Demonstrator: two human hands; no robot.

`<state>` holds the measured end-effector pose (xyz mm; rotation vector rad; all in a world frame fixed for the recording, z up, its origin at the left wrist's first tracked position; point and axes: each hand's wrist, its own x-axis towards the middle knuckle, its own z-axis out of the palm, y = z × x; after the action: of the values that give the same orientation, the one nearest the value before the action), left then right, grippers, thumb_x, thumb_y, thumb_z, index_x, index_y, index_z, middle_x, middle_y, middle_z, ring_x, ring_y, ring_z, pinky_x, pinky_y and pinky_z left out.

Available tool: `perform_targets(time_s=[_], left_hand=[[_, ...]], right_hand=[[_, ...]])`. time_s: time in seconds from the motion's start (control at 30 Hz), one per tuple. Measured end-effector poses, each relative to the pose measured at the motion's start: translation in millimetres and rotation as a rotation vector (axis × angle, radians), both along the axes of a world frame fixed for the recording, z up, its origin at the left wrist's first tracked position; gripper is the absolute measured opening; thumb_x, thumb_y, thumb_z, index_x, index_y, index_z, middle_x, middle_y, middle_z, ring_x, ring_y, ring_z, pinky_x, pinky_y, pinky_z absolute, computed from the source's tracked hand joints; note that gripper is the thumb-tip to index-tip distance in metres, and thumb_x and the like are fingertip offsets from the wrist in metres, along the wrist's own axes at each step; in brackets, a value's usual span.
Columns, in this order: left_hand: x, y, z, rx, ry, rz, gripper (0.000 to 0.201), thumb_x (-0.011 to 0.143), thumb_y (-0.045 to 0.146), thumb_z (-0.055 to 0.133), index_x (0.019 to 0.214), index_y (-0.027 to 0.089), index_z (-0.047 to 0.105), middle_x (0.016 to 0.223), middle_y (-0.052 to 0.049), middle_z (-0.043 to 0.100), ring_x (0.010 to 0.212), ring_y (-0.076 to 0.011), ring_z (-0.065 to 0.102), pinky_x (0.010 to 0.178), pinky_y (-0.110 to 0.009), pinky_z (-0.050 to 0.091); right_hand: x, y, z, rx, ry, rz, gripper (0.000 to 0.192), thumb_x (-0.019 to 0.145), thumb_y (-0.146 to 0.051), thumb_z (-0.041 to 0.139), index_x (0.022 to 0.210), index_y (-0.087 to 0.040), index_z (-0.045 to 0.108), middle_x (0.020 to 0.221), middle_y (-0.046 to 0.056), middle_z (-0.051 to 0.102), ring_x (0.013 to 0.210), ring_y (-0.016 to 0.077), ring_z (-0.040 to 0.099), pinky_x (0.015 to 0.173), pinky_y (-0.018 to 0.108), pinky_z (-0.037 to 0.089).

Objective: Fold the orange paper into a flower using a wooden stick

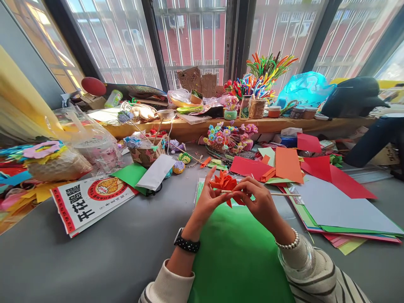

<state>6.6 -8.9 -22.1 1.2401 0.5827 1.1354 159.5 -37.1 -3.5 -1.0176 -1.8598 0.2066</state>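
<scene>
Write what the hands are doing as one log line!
left hand: holds orange paper flower | right hand: holds stick | under: green sheet

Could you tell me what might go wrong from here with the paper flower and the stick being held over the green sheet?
1. The orange paper flower is pinched by the left hand; its thin folded petals could crease or tear under pressure.
2. The wooden stick, held by the right hand, juts out over the stacked coloured paper and could snag or shift those sheets.
</scene>
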Motion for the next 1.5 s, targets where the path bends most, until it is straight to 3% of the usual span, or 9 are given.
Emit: perform_targets(time_s=[0.17, 0.33, 0.57, 0.7, 0.87, 1.23, 1.5], left_hand=[[1, -1, 1.3, 0.034, -0.072, -0.022, 0.070, 0.063, 0.017, 0.070, 0.120, 0.027, 0.030, 0.096, -0.003, 0.060, 0.083, -0.0192, 0.063, 0.063, -0.027, 0.052], [3, -1, -2.0, 0.101, -0.052, -0.048, 0.069, 0.068, 0.019, 0.065, 0.121, 0.030, 0.023, 0.096, -0.004, 0.061, 0.079, -0.0172, 0.063, 0.058, -0.026, 0.053], [5, -5, -0.3, 0.147, -0.057, 0.010, 0.077, 0.070, 0.020, 0.064, 0.125, 0.032, 0.012, 0.091, -0.002, 0.062, 0.075, -0.0162, 0.062, 0.058, -0.027, 0.054], [5, -5, 0.7, 0.161, -0.043, 0.023, 0.067, 0.070, 0.018, 0.064, 0.120, 0.030, 0.020, 0.089, -0.002, 0.062, 0.073, -0.0147, 0.062, 0.056, -0.025, 0.053], [6, -4, -0.8, 0.136, -0.038, 0.025, 0.044, 0.069, 0.019, 0.064, 0.099, 0.022, 0.033, 0.088, -0.001, 0.060, 0.068, -0.0117, 0.060, 0.049, -0.020, 0.051], [6, -4, -0.1, 0.147, -0.023, -0.002, 0.040, 0.067, 0.022, 0.066, 0.094, 0.021, 0.036, 0.090, -0.002, 0.060, 0.068, -0.0129, 0.061, 0.047, -0.020, 0.050], [6, -4, -3.1, 0.163, 0.037, 0.024, 0.041, 0.068, 0.019, 0.065, 0.096, 0.021, 0.036, 0.090, -0.002, 0.058, 0.070, -0.0118, 0.060, 0.054, -0.023, 0.051]], right_hand=[[-1, -1, -1.1, 0.028, 0.009, -0.002, 0.009, 0.083, -0.023, 0.049, 0.077, -0.018, 0.054, 0.075, 0.003, 0.054, 0.068, 0.0138, 0.053, 0.059, 0.025, 0.045], [-3, -1, -4.6, 0.062, -0.037, -0.038, 0.009, 0.083, -0.024, 0.049, 0.079, -0.018, 0.054, 0.077, 0.005, 0.054, 0.071, 0.0154, 0.053, 0.060, 0.028, 0.045], [-6, 0, -5.5, 0.108, -0.061, -0.060, 0.008, 0.083, -0.023, 0.049, 0.082, -0.018, 0.054, 0.079, 0.005, 0.056, 0.075, 0.0161, 0.053, 0.061, 0.028, 0.046], [-5, -1, -4.6, 0.102, -0.022, -0.061, 0.007, 0.082, -0.023, 0.052, 0.079, -0.019, 0.056, 0.076, 0.004, 0.057, 0.072, 0.0152, 0.054, 0.063, 0.027, 0.046], [-5, -2, -7.6, 0.087, -0.014, -0.068, 0.008, 0.081, -0.024, 0.052, 0.077, -0.019, 0.056, 0.075, 0.004, 0.057, 0.070, 0.0148, 0.054, 0.061, 0.027, 0.046], [-8, 0, -9.8, 0.305, -0.160, -0.187, 0.009, 0.084, -0.025, 0.048, 0.081, -0.018, 0.054, 0.076, 0.006, 0.057, 0.072, 0.0162, 0.055, 0.063, 0.027, 0.045], [-6, 0, -10.7, 0.132, -0.075, -0.123, 0.008, 0.084, -0.025, 0.048, 0.080, -0.019, 0.052, 0.079, 0.005, 0.055, 0.074, 0.0162, 0.053, 0.063, 0.028, 0.044]])
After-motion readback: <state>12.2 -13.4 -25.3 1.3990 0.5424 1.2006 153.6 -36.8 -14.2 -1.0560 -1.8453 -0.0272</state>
